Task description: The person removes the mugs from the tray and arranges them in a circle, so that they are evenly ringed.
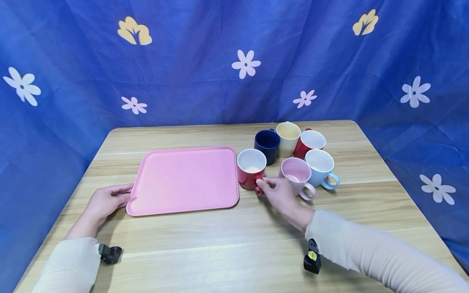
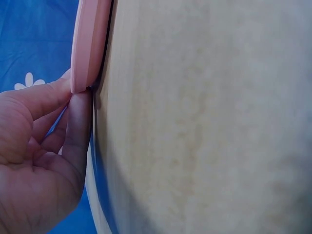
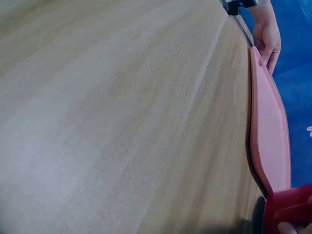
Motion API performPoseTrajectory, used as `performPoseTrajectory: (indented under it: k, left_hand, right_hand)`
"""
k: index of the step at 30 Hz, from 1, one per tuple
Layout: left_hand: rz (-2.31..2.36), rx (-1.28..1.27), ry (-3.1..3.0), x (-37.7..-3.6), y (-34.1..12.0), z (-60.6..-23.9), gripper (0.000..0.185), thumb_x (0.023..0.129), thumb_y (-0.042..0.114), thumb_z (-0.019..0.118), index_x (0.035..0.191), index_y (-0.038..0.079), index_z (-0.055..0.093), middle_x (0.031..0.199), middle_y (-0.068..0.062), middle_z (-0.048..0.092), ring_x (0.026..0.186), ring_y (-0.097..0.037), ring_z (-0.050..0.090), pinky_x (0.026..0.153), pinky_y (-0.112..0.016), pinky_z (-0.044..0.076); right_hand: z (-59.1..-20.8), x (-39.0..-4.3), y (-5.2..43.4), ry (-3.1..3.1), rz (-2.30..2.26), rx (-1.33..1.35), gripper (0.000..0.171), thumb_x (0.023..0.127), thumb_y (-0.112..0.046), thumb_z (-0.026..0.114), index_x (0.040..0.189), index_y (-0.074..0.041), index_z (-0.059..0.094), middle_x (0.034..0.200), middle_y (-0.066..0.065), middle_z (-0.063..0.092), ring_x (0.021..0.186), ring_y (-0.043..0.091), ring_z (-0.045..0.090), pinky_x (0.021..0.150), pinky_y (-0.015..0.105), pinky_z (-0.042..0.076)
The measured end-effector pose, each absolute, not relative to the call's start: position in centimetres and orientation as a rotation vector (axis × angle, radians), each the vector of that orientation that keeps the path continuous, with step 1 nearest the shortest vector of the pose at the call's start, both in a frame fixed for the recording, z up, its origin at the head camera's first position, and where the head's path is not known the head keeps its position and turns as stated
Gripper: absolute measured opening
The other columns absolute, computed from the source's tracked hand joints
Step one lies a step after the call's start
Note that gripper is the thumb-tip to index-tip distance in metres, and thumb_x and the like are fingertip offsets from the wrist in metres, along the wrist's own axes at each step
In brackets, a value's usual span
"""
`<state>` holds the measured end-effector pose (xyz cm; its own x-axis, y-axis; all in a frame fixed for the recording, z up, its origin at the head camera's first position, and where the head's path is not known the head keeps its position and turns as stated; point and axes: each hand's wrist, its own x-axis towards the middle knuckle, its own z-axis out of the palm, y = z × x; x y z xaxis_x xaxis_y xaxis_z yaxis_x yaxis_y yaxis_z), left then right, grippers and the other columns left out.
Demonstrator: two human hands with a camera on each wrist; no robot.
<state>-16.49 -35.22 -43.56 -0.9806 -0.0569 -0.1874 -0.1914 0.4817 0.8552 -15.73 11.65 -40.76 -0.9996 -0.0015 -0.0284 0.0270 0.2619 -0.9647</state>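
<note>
A pink rectangular tray (image 1: 183,179) lies flat on the left half of the table. My left hand (image 1: 104,203) pinches its left edge, thumb on the rim and fingers beneath, as the left wrist view shows at the tray's corner (image 2: 89,44). Just off the tray's right side stands a red mug (image 1: 246,178) with a white inside. My right hand (image 1: 283,197) pinches that mug's handle between thumb and fingers. In the right wrist view only part of the red mug (image 3: 285,207) shows, low at the right, and most of the hand is out of frame.
Right of the held mug stand a navy mug (image 1: 267,148), a cream mug (image 1: 288,142), a second red mug (image 1: 302,149), a light blue mug (image 1: 316,177) and a pink mug (image 1: 296,173) near my right hand. A blue flowered curtain (image 1: 205,89) hangs behind the wooden table (image 1: 205,252).
</note>
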Motion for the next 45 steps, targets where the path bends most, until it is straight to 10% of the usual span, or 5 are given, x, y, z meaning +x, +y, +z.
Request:
performPoseTrajectory:
  k: [19, 45]
  left_hand:
    - [1.574, -0.216, 2.563, -16.5, -35.2, -43.6, 0.062, 0.086, 0.018, 0.073, 0.132, -0.014, 0.046, 0.094, 0.022, 0.063, 0.081, 0.007, 0.061, 0.071, -0.018, 0.055]
    - [1.567, -0.211, 2.563, -16.4, -35.2, -43.5, 0.063, 0.086, 0.019, 0.073, 0.132, -0.014, 0.045, 0.093, 0.022, 0.064, 0.082, 0.006, 0.061, 0.071, -0.018, 0.055]
  right_hand:
    - [-41.5, -15.2, 11.7, 2.447, -2.065, 0.270, 0.021, 0.093, -0.012, 0.063, 0.096, 0.007, 0.072, 0.083, 0.020, 0.068, 0.078, 0.029, 0.062, 0.064, 0.015, 0.051]
    - [-41.4, -15.7, 12.5, 2.282, -2.091, 0.333, 0.022, 0.093, -0.008, 0.062, 0.102, 0.012, 0.067, 0.086, 0.018, 0.068, 0.073, 0.012, 0.061, 0.072, 0.023, 0.055]
